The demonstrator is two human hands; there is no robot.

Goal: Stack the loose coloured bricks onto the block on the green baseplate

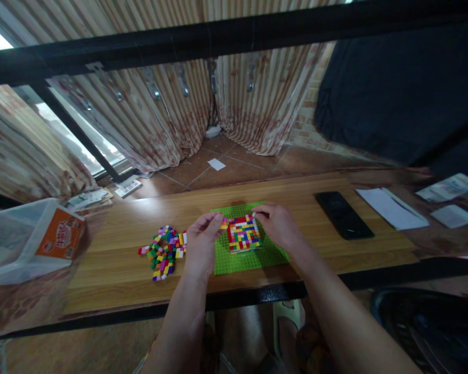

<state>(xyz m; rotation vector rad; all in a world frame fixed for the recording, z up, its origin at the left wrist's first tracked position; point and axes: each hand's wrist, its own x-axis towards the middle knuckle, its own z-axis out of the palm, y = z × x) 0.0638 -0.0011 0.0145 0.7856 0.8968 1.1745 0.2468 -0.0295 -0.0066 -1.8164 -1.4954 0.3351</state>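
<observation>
A block built of many coloured toy bricks (245, 234) stands on a green studded baseplate (234, 266). My left hand (203, 236) is at the block's left side, thumb and fingers closed on a few small toy bricks (223, 224), pink, orange and yellow. At the block's far right corner, the fingertips of my right hand (278, 223) are pinched together. What lies between them is too small to make out. Left of the baseplate, loose toy bricks (164, 254) of several colours lie in a heap, partly hidden behind my left hand.
The wooden board (117, 249) also carries a black phone (343, 214) on the right. Papers (392, 208) lie beyond it. On the left is a clear plastic bin (19, 244) with an orange label. A dark metal bar (257, 293) runs along the near edge.
</observation>
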